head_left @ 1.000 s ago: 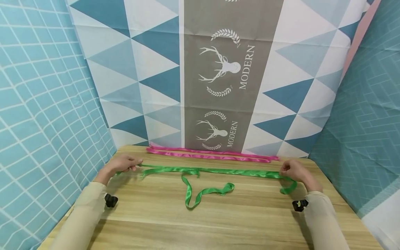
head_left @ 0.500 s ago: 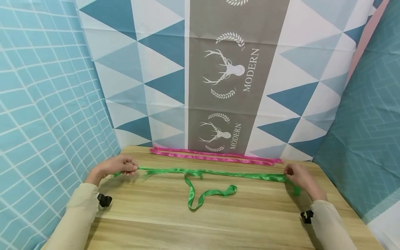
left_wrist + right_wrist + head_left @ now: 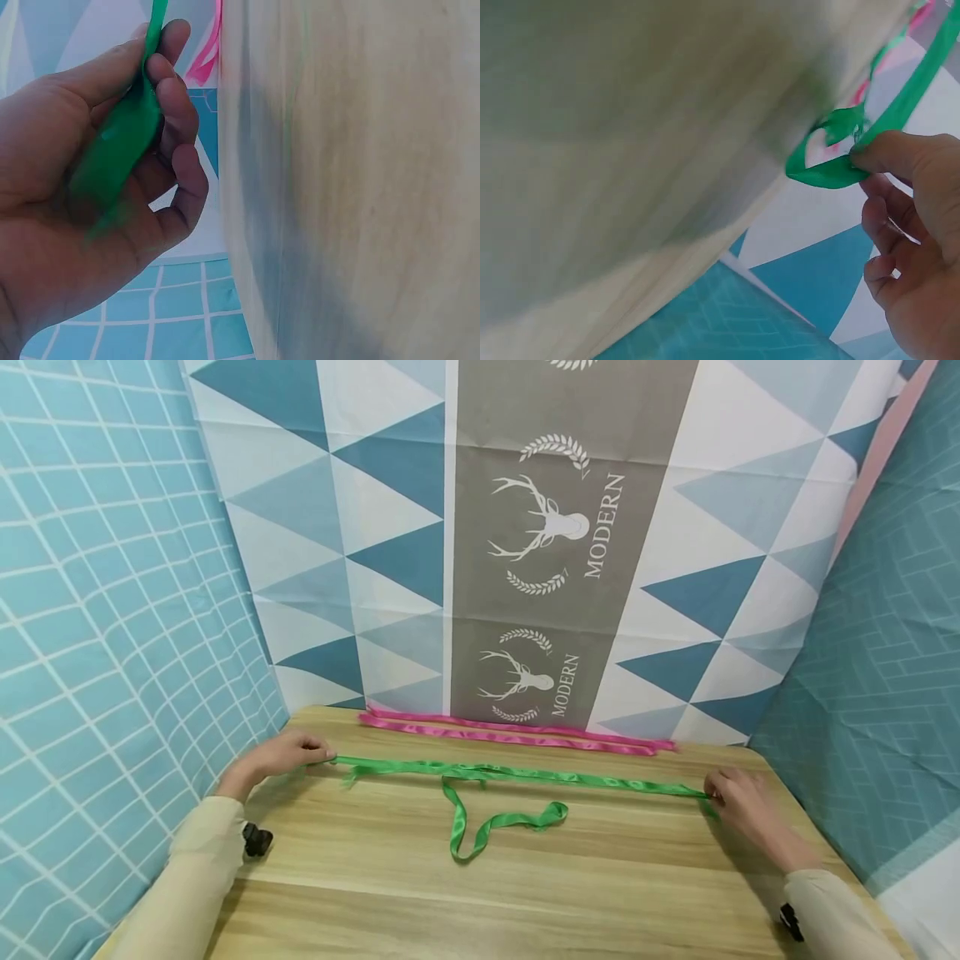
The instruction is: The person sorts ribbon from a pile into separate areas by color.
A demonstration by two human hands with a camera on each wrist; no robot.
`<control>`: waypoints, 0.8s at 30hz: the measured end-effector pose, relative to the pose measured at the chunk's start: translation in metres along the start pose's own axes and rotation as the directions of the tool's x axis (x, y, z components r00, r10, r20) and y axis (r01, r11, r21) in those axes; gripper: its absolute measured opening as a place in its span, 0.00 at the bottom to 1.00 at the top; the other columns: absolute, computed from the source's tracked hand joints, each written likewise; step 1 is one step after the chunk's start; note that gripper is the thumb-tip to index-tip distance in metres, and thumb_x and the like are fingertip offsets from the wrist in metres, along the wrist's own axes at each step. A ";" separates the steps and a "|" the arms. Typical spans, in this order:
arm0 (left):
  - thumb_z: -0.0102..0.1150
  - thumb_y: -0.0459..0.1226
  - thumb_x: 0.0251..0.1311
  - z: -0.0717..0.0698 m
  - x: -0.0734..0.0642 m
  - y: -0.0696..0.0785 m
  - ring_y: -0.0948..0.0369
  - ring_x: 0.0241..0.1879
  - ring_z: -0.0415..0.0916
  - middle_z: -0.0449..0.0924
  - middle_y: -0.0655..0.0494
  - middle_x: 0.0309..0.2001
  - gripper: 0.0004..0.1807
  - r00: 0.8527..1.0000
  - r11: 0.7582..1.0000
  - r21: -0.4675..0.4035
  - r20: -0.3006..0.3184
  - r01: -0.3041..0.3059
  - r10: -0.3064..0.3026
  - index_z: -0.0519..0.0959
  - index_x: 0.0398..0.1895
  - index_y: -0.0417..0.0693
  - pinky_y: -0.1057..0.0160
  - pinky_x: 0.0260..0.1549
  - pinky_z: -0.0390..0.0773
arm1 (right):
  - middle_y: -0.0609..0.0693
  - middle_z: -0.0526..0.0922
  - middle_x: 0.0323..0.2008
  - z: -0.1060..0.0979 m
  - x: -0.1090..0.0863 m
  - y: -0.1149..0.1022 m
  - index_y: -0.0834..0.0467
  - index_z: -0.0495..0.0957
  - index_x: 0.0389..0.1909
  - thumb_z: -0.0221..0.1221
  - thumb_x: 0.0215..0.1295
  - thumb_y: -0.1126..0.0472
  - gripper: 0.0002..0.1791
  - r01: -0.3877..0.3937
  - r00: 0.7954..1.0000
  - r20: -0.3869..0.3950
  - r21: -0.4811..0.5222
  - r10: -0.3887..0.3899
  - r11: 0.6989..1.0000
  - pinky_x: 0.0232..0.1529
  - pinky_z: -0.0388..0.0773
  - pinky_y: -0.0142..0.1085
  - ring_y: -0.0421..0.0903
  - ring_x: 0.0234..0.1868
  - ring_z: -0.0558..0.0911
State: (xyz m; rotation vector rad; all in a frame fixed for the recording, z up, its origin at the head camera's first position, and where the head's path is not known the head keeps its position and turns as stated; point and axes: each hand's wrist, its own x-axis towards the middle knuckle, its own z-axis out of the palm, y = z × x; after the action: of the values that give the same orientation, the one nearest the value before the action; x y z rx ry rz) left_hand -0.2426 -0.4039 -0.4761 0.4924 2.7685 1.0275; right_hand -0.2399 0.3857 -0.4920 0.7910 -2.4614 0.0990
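Note:
A green ribbon point(image 3: 517, 773) stretches across the wooden table point(image 3: 525, 877), with a loose loop point(image 3: 480, 827) hanging toward the front from its middle. My left hand point(image 3: 288, 752) pinches its left end near the table's left edge; in the left wrist view the green ribbon point(image 3: 120, 142) runs through the curled fingers of my left hand point(image 3: 157, 90). My right hand point(image 3: 731, 793) pinches the right end near the right edge. In the right wrist view my right hand point(image 3: 885, 161) holds a small loop of green ribbon point(image 3: 832, 161).
A pink ribbon point(image 3: 517, 735) lies doubled along the table's back edge, against a patterned cloth backdrop point(image 3: 540, 543). Teal cloth walls point(image 3: 112, 610) close in both sides. The front half of the wooden table is bare wood.
My right hand has moved right and toward me, drawing the green ribbon straighter and tauter. The left hand stays in place holding its end. The loose loop is unchanged.

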 end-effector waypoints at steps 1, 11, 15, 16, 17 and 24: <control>0.56 0.43 0.76 0.001 0.001 0.000 0.60 0.25 0.66 0.77 0.48 0.29 0.17 1.000 1.000 0.006 -0.004 -0.009 0.009 0.84 0.33 0.40 0.60 0.29 0.69 | 0.46 0.73 0.23 0.000 -0.003 0.001 0.56 0.75 0.24 0.69 0.40 0.78 0.17 0.010 1.000 0.001 -0.007 -0.010 1.000 0.24 0.69 0.47 0.48 0.24 0.72; 0.63 0.39 0.70 0.007 0.004 0.005 0.63 0.30 0.73 0.83 0.59 0.32 0.07 0.992 0.983 0.154 -0.058 -0.104 0.114 0.88 0.38 0.47 0.61 0.31 0.73 | 0.48 0.72 0.25 -0.004 -0.024 0.006 0.56 0.73 0.26 0.66 0.52 0.77 0.15 -0.082 0.983 0.161 -0.033 0.086 0.996 0.22 0.69 0.46 0.48 0.21 0.71; 0.63 0.37 0.70 0.009 0.006 0.010 0.63 0.33 0.75 0.84 0.60 0.34 0.06 0.988 0.974 0.192 -0.064 -0.122 0.137 0.88 0.36 0.47 0.59 0.35 0.74 | 0.52 0.77 0.28 -0.007 -0.028 0.007 0.59 0.78 0.29 0.63 0.56 0.77 0.10 -0.168 0.950 0.265 -0.018 0.167 0.986 0.27 0.76 0.51 0.54 0.26 0.79; 0.63 0.36 0.70 0.009 0.006 0.010 0.63 0.33 0.74 0.84 0.59 0.34 0.07 0.988 0.973 0.192 -0.064 -0.125 0.140 0.87 0.36 0.46 0.59 0.34 0.74 | 0.52 0.78 0.29 -0.009 -0.029 0.007 0.59 0.79 0.29 0.63 0.57 0.77 0.10 -0.189 0.939 0.290 -0.015 0.185 0.982 0.28 0.77 0.52 0.55 0.28 0.80; 0.62 0.35 0.71 0.009 0.007 0.010 0.62 0.32 0.74 0.84 0.58 0.33 0.07 0.988 0.974 0.188 -0.066 -0.122 0.137 0.87 0.36 0.45 0.59 0.34 0.73 | 0.53 0.78 0.29 -0.010 -0.029 0.007 0.59 0.80 0.30 0.63 0.57 0.77 0.09 -0.208 0.929 0.312 -0.012 0.201 0.978 0.29 0.78 0.53 0.55 0.29 0.80; 0.61 0.33 0.71 0.011 0.007 0.008 0.62 0.27 0.69 0.83 0.54 0.31 0.07 0.984 0.975 0.175 -0.090 -0.136 0.154 0.87 0.35 0.42 0.60 0.29 0.69 | 0.57 0.79 0.35 -0.019 -0.028 0.002 0.66 0.81 0.40 0.65 0.55 0.75 0.11 -0.274 0.868 0.430 -0.004 0.249 0.962 0.32 0.78 0.55 0.58 0.34 0.81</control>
State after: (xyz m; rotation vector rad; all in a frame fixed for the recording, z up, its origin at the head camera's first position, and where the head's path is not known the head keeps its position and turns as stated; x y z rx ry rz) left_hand -0.2445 -0.3889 -0.4789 0.6931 2.9647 0.8738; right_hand -0.2130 0.4063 -0.4899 0.5359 -2.9906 0.1042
